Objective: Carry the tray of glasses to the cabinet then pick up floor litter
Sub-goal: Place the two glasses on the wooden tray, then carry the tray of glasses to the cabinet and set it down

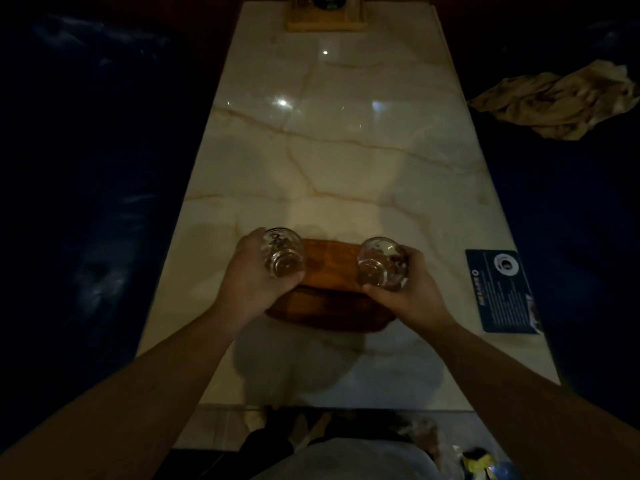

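1. Far left, at 9 o'clock, a dark blue padded seat (86, 161) runs along the tabletop's left edge; it is dim and little detail shows.
2. The left hand (254, 277) is curled around a clear glass (283, 252), the fingers wrapping its left side and the thumb under its base; the glass is tilted so its thick bottom faces the camera.
3. That glass sits over the left end of the wooden tray (329, 289), at about 9 o'clock of the tray; whether it touches the wood cannot be told.
4. The tray lies on the marble tabletop (346, 150), near the edge closest to the person, with its bare middle showing between the two hands.
5. The right hand (412, 289) is closed around a second clear glass (381, 263), thumb below and fingers on its right side; this glass is tilted the same way, at the tray's 3 o'clock end.
6. At 12 o'clock, at the far end of the tabletop, stands a wooden holder (325, 15) with something dark in it.
7. At the tabletop's right edge, near 3 o'clock of the right hand, lies a blue printed card (502, 292).
8. At 2 o'clock a crumpled beige cloth (561, 98) lies on the right-hand dark seat.
9. At 5 o'clock, on the floor by the person's body, some crumpled wrappers (485, 462) show yellow and blue.
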